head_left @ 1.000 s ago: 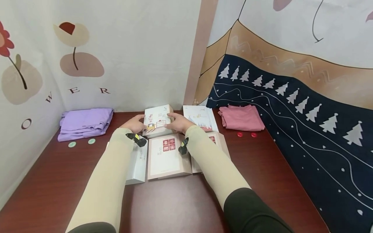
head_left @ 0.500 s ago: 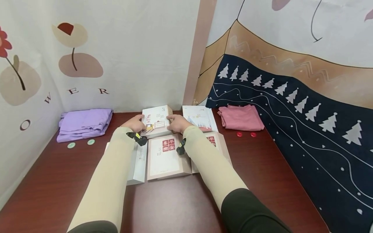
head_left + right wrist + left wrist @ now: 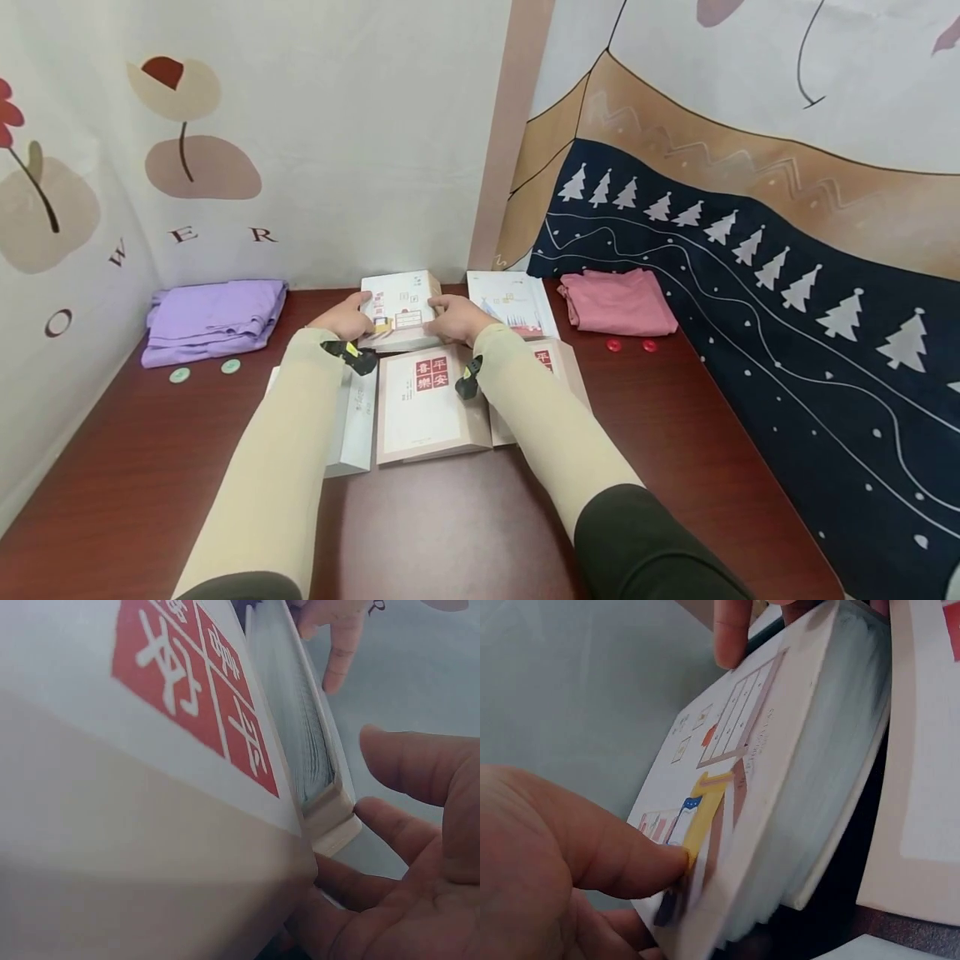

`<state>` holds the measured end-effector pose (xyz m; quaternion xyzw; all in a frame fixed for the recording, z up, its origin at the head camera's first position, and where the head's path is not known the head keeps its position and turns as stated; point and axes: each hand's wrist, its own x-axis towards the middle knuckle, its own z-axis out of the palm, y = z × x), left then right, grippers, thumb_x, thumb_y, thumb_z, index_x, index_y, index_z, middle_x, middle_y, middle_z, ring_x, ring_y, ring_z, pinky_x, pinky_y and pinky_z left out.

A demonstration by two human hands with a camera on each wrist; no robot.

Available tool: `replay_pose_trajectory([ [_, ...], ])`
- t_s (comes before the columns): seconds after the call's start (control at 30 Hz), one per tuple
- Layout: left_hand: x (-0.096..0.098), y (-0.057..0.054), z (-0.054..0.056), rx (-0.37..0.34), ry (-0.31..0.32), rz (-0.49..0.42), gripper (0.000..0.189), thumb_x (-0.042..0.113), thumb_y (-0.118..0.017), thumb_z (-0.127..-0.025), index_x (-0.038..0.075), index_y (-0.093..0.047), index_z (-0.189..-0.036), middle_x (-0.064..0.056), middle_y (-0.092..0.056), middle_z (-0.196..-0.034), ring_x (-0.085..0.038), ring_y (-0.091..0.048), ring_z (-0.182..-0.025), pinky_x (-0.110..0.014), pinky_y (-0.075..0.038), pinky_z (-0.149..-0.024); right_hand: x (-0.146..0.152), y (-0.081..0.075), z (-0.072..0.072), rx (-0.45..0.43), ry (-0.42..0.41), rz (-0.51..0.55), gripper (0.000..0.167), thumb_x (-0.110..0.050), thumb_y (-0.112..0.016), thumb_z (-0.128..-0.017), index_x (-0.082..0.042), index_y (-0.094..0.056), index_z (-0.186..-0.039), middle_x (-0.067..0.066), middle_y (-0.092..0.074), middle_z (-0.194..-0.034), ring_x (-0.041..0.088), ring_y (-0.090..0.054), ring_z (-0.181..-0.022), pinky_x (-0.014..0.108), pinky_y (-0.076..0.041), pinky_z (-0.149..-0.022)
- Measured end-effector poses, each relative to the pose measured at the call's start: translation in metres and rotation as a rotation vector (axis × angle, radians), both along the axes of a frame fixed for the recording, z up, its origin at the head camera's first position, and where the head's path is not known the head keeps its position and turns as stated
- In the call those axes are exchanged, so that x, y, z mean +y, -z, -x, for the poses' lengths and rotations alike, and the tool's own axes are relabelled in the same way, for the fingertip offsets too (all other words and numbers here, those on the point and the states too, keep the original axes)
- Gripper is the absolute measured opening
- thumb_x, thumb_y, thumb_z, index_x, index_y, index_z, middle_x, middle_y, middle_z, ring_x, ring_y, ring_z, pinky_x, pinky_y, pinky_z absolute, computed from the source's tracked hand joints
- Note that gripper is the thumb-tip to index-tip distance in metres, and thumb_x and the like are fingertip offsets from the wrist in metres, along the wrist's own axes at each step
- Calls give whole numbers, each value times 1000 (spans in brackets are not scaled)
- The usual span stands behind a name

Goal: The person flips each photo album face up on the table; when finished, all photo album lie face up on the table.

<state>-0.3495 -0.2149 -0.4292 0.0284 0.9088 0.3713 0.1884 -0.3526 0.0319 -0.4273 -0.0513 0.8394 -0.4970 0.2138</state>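
In the head view, a thick white photo album (image 3: 405, 310) with small drawings on its cover lies at the back of the table, against the wall. My left hand (image 3: 342, 317) grips its left side; the left wrist view shows the thumb (image 3: 630, 859) pressed on the cover and the fingers curled below. My right hand (image 3: 463, 320) holds the right edge. In the right wrist view its index fingertip touches the album's corner, with other fingers partly behind a nearer album. That cream album (image 3: 420, 412), bearing red square characters, lies just in front.
A similar album (image 3: 551, 360) is partly under my right arm, and a pale one (image 3: 354, 425) beside my left. Another white album (image 3: 513, 302) lies behind. Folded purple cloth (image 3: 216, 323) with green buttons (image 3: 230, 366) is left; pink cloth (image 3: 618, 302) with red buttons (image 3: 613, 345) is right.
My right thumb and finger have drawn in from the album's cover toward its right edge. The album stays at nearly the same spot; the view has shifted slightly.
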Motion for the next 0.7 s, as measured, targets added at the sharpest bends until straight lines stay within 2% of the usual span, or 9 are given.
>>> replay_pose_trajectory([
  [0.07,-1,1,3,-14,-21,-49,87,5,-51,-95,5,-5,-169,-28,-27,-164,-40,-39,-131,-44,-38,-106,0,1,0,-3,12,31,66,-15,-77,-97,-17,-52,-157,15,-53,-154,19,-57,-106,33,-49,-91],
  [0.17,-3,3,5,-17,-50,-91,83,9,-51,-101,9,-5,-170,-27,-19,-170,-41,-34,-138,-48,-31,-116,0,0,0,13,30,67,63,-17,-76,-98,-20,-53,-156,12,-53,-157,21,-58,-123,33,-52,-91],
  [0.27,-6,2,3,26,-45,-95,80,12,-50,-103,8,-7,-170,-28,-15,-172,-42,-30,-143,-54,-22,-125,-1,0,0,45,32,121,60,-20,-74,-100,-22,-54,-156,11,-51,-159,24,-61,-123,34,-53,-81],
  [0.33,-7,0,1,62,-47,-108,78,12,-50,-104,7,-8,-170,-28,-19,-171,-40,-34,-142,-53,-23,-125,-2,-1,-1,61,22,150,59,-22,-74,-100,-23,-54,-156,10,-50,-161,26,-61,-125,35,-53,-79],
  [0.43,-5,-3,-4,70,-79,-243,76,11,-49,-107,9,-7,-170,-31,-32,-164,-34,-48,-131,-46,-41,-115,-4,-3,-4,58,-6,161,59,-28,-75,-99,-26,-55,-155,8,-49,-162,27,-55,-137,40,-55,-90],
  [0.53,-3,-7,-8,62,-126,-433,75,10,-49,-109,13,-6,-171,-31,-44,-152,-22,-62,-109,-33,-56,-91,-4,-4,-6,32,-40,177,62,-30,-75,-99,-27,-52,-157,8,-47,-164,31,-49,-146,52,-53,-105],
  [0.6,-2,-9,-11,57,-155,-549,76,10,-49,-110,17,-4,-171,-28,-48,-145,-14,-65,-98,-27,-57,-82,-5,-5,-6,11,-58,199,65,-28,-75,-99,-27,-50,-158,8,-44,-165,33,-48,-147,56,-50,-110],
  [0.7,-1,-14,-15,68,-169,-642,75,12,-47,-111,21,-3,-172,-23,-50,-138,-5,-67,-89,-25,-57,-82,-5,-5,-7,-14,-81,231,68,-28,-74,-100,-28,-44,-162,9,-39,-168,33,-48,-147,54,-48,-113],
])
